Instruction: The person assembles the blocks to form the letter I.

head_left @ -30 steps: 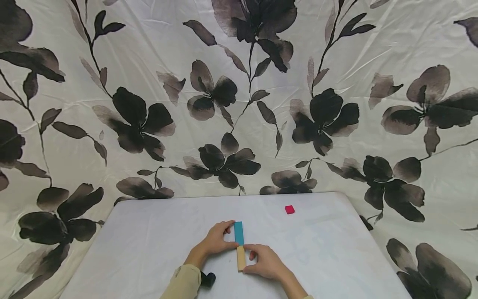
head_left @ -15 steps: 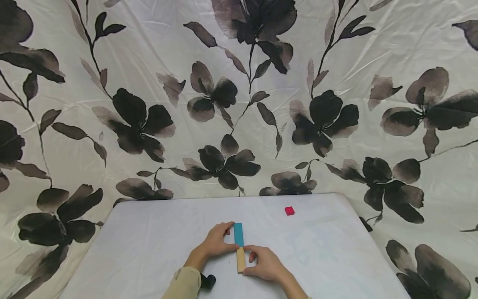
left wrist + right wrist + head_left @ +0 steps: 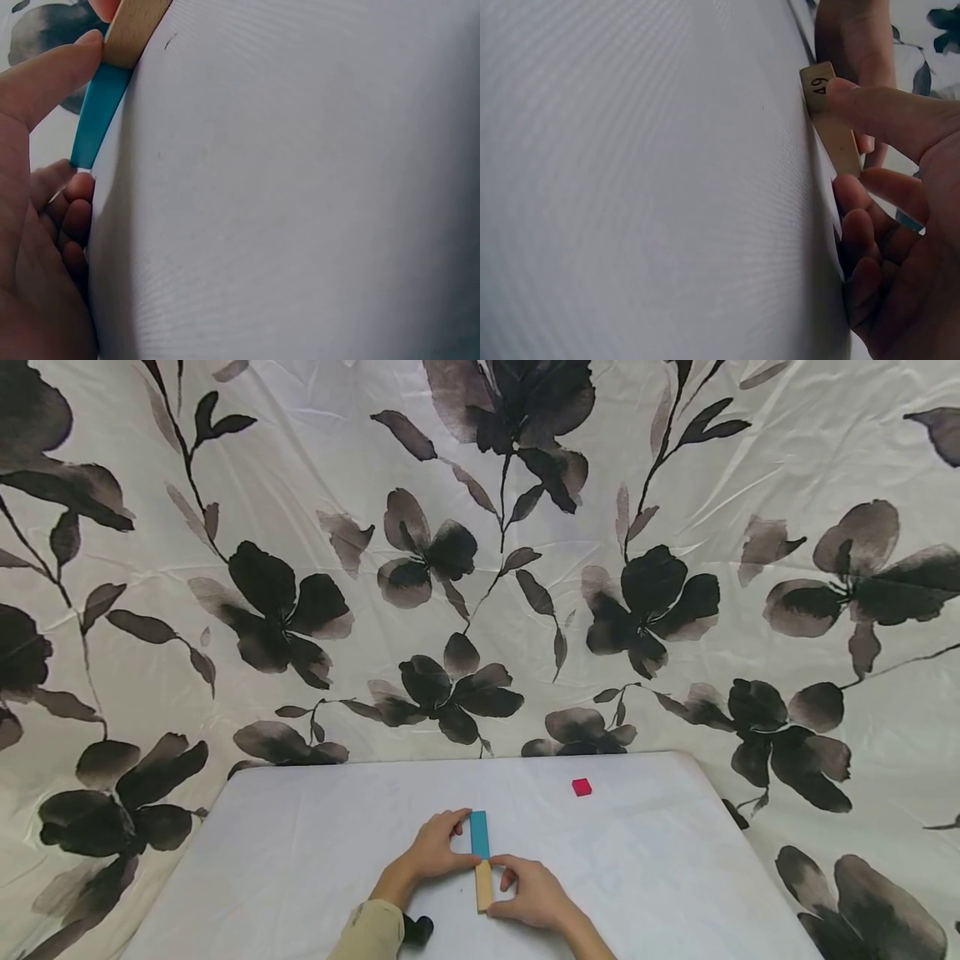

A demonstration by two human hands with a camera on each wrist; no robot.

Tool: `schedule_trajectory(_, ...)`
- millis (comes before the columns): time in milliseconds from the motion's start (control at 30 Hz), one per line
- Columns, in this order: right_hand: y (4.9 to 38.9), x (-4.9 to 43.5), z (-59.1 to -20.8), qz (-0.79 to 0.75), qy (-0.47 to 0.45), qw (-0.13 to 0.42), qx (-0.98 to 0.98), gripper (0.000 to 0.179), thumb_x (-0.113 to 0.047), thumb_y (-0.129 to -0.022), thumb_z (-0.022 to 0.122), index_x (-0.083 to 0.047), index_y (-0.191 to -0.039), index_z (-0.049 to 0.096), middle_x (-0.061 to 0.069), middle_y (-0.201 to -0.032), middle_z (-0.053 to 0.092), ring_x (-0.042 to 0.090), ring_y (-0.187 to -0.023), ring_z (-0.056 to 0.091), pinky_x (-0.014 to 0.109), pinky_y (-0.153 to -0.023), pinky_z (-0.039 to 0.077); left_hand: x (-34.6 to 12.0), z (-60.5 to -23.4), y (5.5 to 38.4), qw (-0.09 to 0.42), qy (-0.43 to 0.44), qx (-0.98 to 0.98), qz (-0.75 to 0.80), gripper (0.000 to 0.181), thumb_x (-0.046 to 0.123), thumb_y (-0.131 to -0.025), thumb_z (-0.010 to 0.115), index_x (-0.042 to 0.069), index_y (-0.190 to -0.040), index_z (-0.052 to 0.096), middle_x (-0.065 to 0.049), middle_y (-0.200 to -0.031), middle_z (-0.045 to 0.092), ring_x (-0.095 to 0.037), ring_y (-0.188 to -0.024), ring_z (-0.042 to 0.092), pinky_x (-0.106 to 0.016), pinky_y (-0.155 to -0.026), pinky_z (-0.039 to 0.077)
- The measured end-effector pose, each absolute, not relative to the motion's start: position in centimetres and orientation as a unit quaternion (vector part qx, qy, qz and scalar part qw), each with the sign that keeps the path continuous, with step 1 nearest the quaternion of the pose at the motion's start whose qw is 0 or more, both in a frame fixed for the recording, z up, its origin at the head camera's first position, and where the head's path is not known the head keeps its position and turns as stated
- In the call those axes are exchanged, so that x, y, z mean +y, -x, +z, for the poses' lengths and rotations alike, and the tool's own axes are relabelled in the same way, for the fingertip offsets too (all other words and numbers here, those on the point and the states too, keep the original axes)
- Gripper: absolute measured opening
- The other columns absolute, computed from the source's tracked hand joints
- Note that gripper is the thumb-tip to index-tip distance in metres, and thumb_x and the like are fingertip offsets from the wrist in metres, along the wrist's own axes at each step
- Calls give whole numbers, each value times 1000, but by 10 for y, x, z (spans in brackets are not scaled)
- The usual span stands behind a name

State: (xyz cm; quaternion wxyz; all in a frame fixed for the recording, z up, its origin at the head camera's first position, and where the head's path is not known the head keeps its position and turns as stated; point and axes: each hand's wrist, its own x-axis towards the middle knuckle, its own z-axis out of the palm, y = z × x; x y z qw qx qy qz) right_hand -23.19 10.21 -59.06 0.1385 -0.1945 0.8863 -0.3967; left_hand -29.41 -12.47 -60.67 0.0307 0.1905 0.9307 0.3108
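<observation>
On the white counter [image 3: 300, 860], near its front edge and about in the middle, two flat blocks lie end to end in one line: a blue block [image 3: 478, 834] farther from the person and a wooden block [image 3: 483, 885] nearer. Their short ends touch.

The left hand [image 3: 435, 850] is at the left side of the blue block. Its grip is closed on this block — the thumb [image 3: 45, 82] presses near the joint with the wooden block, and the curled fingers [image 3: 71, 217] meet the far end of the blue block [image 3: 97, 112], as the left wrist view shows.

The right hand [image 3: 532, 889] is at the right side of the wooden block. Its grip holds that block between the thumb [image 3: 892, 112], which lies over the near end, and the curled fingers [image 3: 870, 217] beside its long edge. On the end face of the wooden block [image 3: 832, 124] the number 49 is printed.

A small red block [image 3: 581, 787] lies alone toward the far right part of the counter — well apart from both hands. Behind the counter hangs a pale cloth with dark flowers [image 3: 652, 593]. A light sleeve [image 3: 371, 931] covers the left forearm, and a small black object [image 3: 417, 930] shows just beside it at the bottom edge.
</observation>
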Motion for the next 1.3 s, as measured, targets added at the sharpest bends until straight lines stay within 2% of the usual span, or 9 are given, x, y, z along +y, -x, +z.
schedule_trajectory(200, 231, 102, -592, -393, 193, 135, 889, 64, -39, -70, 86, -20, -127, 62, -12, -78, 57, 5, -64, 49, 26, -61, 40, -124, -608, 293, 20, -189, 931, 310, 88, 57, -72, 78, 8, -139, 50, 6, -89, 44, -14, -82, 40, -33, -69, 33)
schedule_trajectory(1033, 234, 102, -590, -389, 191, 140, 890, 64, -38, -70, 86, -20, -127, 62, -12, -78, 58, 7, -63, 50, 26, -59, 40, -120, -606, 296, 33, -172, 937, 304, 90, 59, -71, 78, 11, -141, 48, 6, -90, 43, -14, -84, 40, -34, -71, 33)
schedule_trajectory(1300, 231, 103, -589, -394, 188, 156, 886, 64, -36, -71, 86, -19, -127, 61, -10, -74, 58, 8, -61, 49, 27, -59, 39, -121, -606, 293, 34, -173, 934, 311, 89, 56, -71, 80, 9, -140, 48, 5, -89, 43, -14, -83, 39, -34, -70, 33)
